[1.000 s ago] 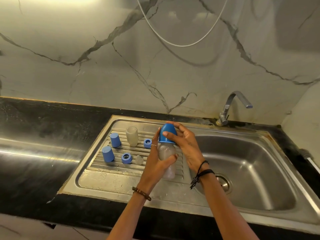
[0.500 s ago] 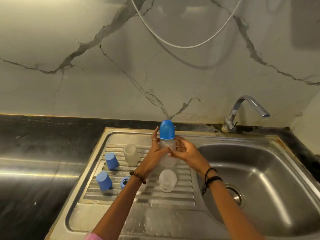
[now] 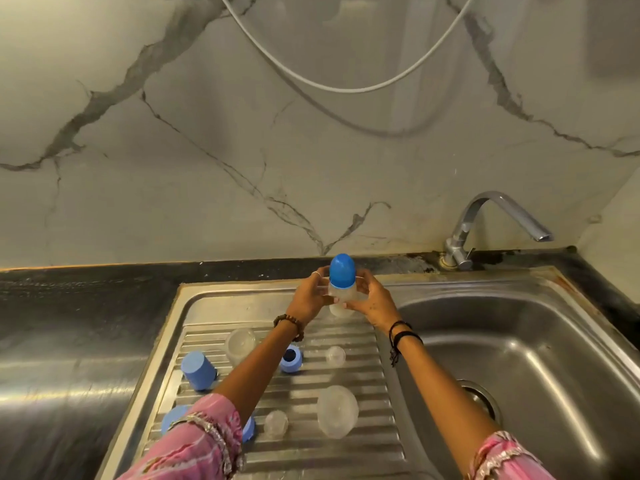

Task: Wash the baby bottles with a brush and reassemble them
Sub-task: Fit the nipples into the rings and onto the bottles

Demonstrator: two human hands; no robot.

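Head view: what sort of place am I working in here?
Most likely a home kitchen: a steel sink with ribbed drainboard, a tap, and a dark counter under a marble-look wall.

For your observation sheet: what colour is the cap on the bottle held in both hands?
Blue; the cap shows clearly in the head view.

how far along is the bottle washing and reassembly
One capped bottle looks assembled; the left hand and right hand hold it at the back of the drainboard. Left: two bare bottle bodies, two teats, blue caps and rings lying loose. Whether they're washed can't be told.
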